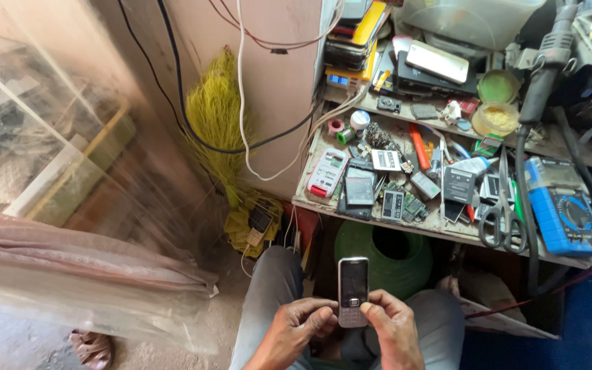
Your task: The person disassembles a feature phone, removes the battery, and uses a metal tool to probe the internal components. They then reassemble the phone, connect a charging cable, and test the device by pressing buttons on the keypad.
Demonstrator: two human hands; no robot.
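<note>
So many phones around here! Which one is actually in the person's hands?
The silver keypad phone with the dark screen, held upright over the lap by both hands; the others lie on the cluttered workbench or its shelf.

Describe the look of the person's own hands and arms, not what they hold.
Both hands are bare: the left hand and the right hand show no gloves, and no rings or watch can be seen. The forearms in view are bare too, with no sleeve reaching the wrists. Grey trousers cover the knees below.
</note>
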